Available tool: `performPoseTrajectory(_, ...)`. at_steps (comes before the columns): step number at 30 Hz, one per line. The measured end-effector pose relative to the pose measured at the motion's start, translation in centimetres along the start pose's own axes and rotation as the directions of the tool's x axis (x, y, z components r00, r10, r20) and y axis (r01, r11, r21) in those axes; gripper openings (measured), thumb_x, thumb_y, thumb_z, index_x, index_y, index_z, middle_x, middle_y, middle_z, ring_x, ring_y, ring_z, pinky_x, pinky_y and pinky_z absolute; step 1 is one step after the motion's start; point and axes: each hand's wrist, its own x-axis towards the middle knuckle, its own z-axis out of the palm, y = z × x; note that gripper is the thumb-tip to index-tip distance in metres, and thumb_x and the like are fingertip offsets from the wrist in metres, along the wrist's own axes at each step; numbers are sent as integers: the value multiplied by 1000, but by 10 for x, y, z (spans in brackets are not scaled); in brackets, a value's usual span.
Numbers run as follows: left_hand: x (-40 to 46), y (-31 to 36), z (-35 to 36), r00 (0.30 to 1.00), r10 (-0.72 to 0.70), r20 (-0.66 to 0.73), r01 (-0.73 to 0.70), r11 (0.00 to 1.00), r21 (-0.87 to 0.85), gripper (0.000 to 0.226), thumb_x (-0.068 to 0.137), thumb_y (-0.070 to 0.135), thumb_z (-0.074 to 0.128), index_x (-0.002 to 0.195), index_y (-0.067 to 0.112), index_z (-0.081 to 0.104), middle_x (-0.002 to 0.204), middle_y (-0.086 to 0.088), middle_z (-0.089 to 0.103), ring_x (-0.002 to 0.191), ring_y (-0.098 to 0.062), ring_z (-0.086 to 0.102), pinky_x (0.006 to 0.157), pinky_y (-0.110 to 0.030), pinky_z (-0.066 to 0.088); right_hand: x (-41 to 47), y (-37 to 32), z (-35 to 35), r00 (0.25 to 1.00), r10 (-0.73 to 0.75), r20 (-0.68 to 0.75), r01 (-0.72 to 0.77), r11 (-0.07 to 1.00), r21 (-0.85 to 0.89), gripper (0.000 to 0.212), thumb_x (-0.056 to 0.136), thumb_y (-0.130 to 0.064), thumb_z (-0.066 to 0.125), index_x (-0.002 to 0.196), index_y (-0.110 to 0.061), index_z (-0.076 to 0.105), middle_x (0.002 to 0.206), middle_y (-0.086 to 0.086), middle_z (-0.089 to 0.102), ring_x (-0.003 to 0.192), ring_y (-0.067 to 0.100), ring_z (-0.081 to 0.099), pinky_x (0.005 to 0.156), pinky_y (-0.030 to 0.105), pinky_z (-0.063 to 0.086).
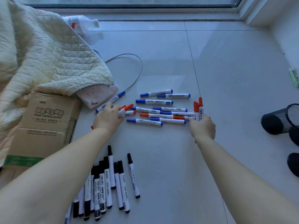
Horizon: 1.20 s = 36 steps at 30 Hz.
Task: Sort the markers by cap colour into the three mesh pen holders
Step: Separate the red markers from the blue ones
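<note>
Blue-capped markers (154,101) are lying flat on the grey floor in a loose bunch, mostly pointing sideways. A red-capped marker (161,115) is lying among them. More red markers (198,109) are standing up in the right hand (203,128), and some red ones (125,109) are poking out of the left hand (107,118). Black-capped markers (103,183) are lying side by side nearer the person. Black mesh pen holders (281,118) are lying tipped over at the right edge.

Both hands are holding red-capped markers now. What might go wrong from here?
1. The right hand grips several red-capped markers upright; one might slip out.
2. A red-capped marker lies among the blue-capped markers and may be overlooked.
3. The black mesh pen holder lies on its side at the right, so markers dropped in could slide out.
</note>
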Motion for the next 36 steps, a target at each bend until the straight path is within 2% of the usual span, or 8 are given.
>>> performPoseTrajectory(8, 17, -6, 9, 992, 21, 125, -32, 996, 89, 30, 94, 36, 46, 109, 11, 54, 113, -11, 52, 99, -30, 56, 73, -37, 45, 21, -6, 3, 938, 335, 89, -347, 913, 216, 43, 84, -45, 59, 113, -14, 51, 95, 6, 71, 48, 11, 57, 42, 22, 35)
performPoseTrajectory(13, 30, -6, 0, 982, 24, 188, -52, 989, 140, 29, 85, 26, 58, 113, 17, 56, 112, -8, 57, 103, -26, 54, 76, -35, 45, 27, -14, 6, 918, 379, 117, -397, 867, 303, 40, 81, -40, 59, 105, -10, 53, 73, 5, 68, 69, 18, 68, 68, 34, 56)
performPoseTrajectory(16, 31, -3, -7, 988, 0, 153, -20, 992, 127, 29, 79, 29, 61, 105, 16, 59, 103, -8, 62, 93, -27, 57, 67, -31, 42, 28, -15, 4, 887, 437, 153, -459, 791, 404, 31, 78, -36, 64, 95, -12, 56, 63, 1, 63, 58, 12, 62, 51, 27, 48)
performPoseTrajectory(20, 25, 12, -12, 999, -19, 34, 21, 999, -50, 20, 73, 28, 63, 83, 15, 52, 84, -7, 58, 76, -27, 51, 60, -30, 39, 33, -16, 3, 858, 480, 186, -513, 767, 386, 26, 80, -36, 61, 80, -10, 58, 78, 3, 69, 66, 14, 63, 56, 26, 46)
performPoseTrajectory(26, 21, 44, -15, 996, 13, 85, 9, 970, -244, 19, 71, 27, 60, 61, 21, 46, 58, 0, 51, 57, -20, 50, 48, -27, 36, 40, -21, -4, 923, 363, 125, -376, 921, 102, 45, 85, -33, 53, 129, -20, 48, 57, -1, 51, 45, 11, 44, 40, 24, 23)
performPoseTrajectory(29, 23, 59, -13, 983, 105, 153, -75, 979, -191, 11, 75, 30, 60, 77, 20, 56, 69, -3, 57, 64, -23, 55, 55, -30, 43, 40, -18, -6, 916, 389, 102, -400, 903, 154, 30, 80, -35, 62, 102, -15, 60, 50, 0, 47, 41, 13, 43, 37, 21, 23)
performPoseTrajectory(32, 25, 77, -8, 970, 195, 142, -184, 979, -90, 19, 80, 34, 58, 94, 21, 54, 78, 0, 53, 72, -25, 49, 59, -30, 40, 39, -13, -10, 894, 432, 118, -447, 859, 250, 24, 74, -34, 65, 70, -15, 51, 56, 1, 48, 45, 15, 44, 39, 21, 26)
performPoseTrajectory(36, 26, 99, 3, 963, 257, 88, -261, 964, 44, 19, 85, 33, 56, 102, 25, 53, 94, 1, 61, 81, -24, 55, 58, -29, 36, 37, 4, -13, 912, 386, 137, -409, 860, 304, 22, 71, -32, 66, 74, -18, 50, 65, 0, 52, 52, 15, 50, 40, 19, 30)
